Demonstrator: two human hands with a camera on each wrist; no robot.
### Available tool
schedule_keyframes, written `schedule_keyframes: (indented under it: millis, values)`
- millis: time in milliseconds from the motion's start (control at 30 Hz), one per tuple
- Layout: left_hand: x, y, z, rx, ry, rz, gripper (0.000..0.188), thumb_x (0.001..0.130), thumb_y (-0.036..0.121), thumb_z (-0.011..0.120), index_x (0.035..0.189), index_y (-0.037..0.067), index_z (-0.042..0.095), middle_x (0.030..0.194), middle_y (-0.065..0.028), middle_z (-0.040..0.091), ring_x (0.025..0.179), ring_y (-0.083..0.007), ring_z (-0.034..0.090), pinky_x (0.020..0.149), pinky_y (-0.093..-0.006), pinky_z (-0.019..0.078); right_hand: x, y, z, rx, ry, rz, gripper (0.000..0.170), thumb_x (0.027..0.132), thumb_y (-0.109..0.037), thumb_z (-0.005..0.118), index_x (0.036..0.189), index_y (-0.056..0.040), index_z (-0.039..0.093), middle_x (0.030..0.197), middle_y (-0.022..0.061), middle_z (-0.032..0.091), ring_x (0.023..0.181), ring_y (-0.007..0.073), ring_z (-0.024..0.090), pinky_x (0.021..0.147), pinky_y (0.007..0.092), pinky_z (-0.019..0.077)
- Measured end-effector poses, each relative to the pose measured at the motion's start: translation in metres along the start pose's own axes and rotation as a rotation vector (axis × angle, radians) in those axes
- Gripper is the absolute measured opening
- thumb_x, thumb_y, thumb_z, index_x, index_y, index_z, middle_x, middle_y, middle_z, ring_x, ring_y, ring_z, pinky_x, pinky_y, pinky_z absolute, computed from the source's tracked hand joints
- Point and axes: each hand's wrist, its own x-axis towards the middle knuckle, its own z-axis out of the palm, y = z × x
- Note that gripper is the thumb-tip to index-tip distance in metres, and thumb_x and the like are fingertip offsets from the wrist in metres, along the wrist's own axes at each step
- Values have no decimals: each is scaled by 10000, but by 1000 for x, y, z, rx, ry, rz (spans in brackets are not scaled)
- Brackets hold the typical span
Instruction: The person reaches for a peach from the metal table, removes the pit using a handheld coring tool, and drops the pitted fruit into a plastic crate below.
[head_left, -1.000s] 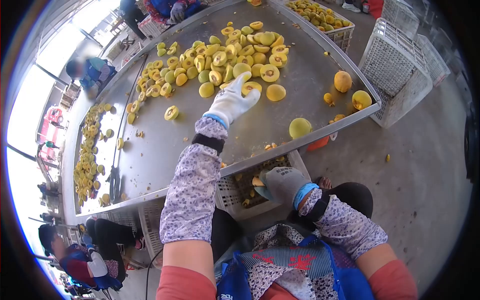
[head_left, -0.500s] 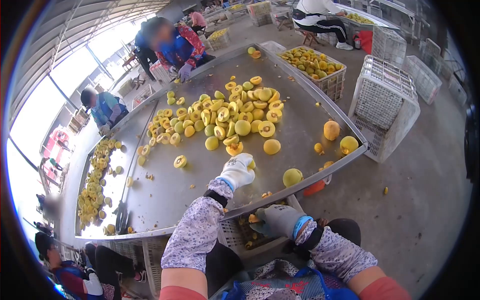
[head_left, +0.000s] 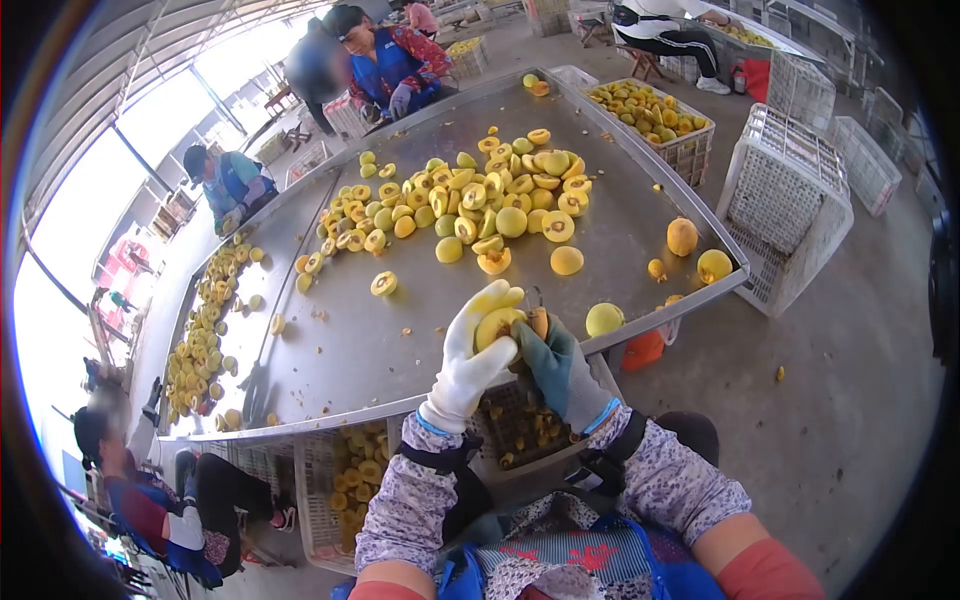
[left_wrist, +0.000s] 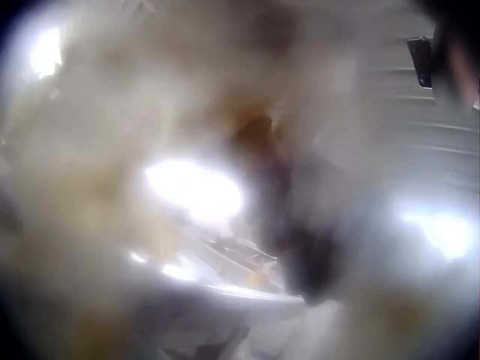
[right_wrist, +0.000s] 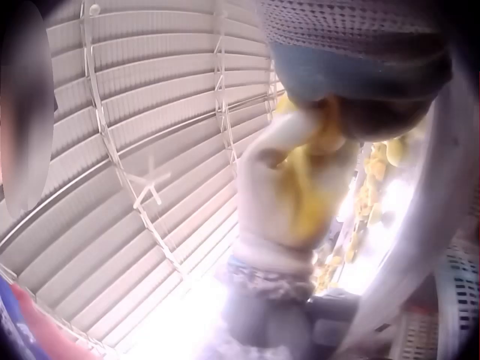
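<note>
In the head view my white-gloved left hand holds a halved yellow peach over the near edge of the metal table. Against it, my right hand, in a grey-green glove, grips a small pitting tool with an orange-brown handle and a thin curved metal end. The two hands meet at the peach. A pile of peach halves, several with the stone showing, lies beyond them. In the right wrist view the left glove appears blurred around the yellow fruit. The left wrist view is too blurred for detail.
Below the hands stands a crate with scraps; another crate to its left holds peach halves. More halves line the table's left side. Stacked white crates stand right. Other people sit around the table.
My left hand has reached to the pile, taken a peach half and drawn it back towards me. The right hand has risen from over the crate, bringing the pitting tool to the peach.
</note>
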Motion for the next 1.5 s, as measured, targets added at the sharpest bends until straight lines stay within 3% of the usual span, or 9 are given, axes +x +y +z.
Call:
schedule_keyframes:
  millis: [133,300,333,467,600,767,1200,1267,1500]
  values:
    - [7,-36,11,-198,216,-113,383,995,150,539,1351,11,526,1201,-112,637,1060,-175,619,948,-305,500,16,21,-4,-60,67,-129,350,1000,-293,557,1187,2,574,972,113,660,854,206,673,697,323,538]
    - [12,-45,6,-208,447,-120,366,1050,313,465,1247,29,585,1069,-111,672,947,-175,636,872,-312,525,15,55,-21,-715,147,-422,232,1007,-277,599,1085,-60,594,922,24,661,751,95,623,634,264,492]
    - [10,-45,3,318,357,203,392,1056,347,441,1232,24,576,1064,-128,667,938,-192,636,867,-324,528,11,54,-20,-1025,93,-529,211,1001,-266,600,1070,-67,594,905,53,656,711,143,627,611,286,486]
    - [8,-38,-2,-155,400,-112,264,968,117,537,1186,-32,522,1087,-150,656,892,-206,656,756,-289,542,-4,50,-7,-1562,47,-638,179,985,-248,598,1057,-84,596,883,130,630,647,295,617,564,354,478]
    - [3,-37,0,95,342,10,402,1067,340,395,1206,0,557,1139,-156,640,981,-235,637,905,-362,534,6,62,-9,-1641,-64,-693,220,988,-271,597,1089,-76,598,881,126,613,633,307,600,544,381,464]
    - [0,-51,-3,-136,412,70,374,1061,332,433,1202,12,563,1167,-148,631,1027,-253,645,896,-386,549,9,40,8,-782,-102,-237,314,1023,-283,541,1177,-15,596,950,142,694,822,280,689,682,355,536]
    - [2,-33,7,-371,569,-75,370,1012,323,516,927,-4,667,878,-134,693,755,-222,670,682,-332,562,3,63,2,-677,-205,-395,441,1046,-400,471,1044,10,633,790,90,688,702,168,660,647,324,545]
    - [1,-31,-3,-272,432,-193,401,1005,338,524,901,-19,674,841,-145,694,688,-211,661,630,-311,551,-6,4,11,-344,-325,365,495,1036,-509,427,919,-59,598,631,18,571,464,116,515,416,277,429]
    - [5,-30,-30,-254,11,-330,434,980,334,539,837,-50,682,756,-156,681,620,-207,638,590,-282,535,-6,1,4,89,-463,806,581,968,-679,406,814,-130,522,511,-78,365,380,37,279,335,219,246]
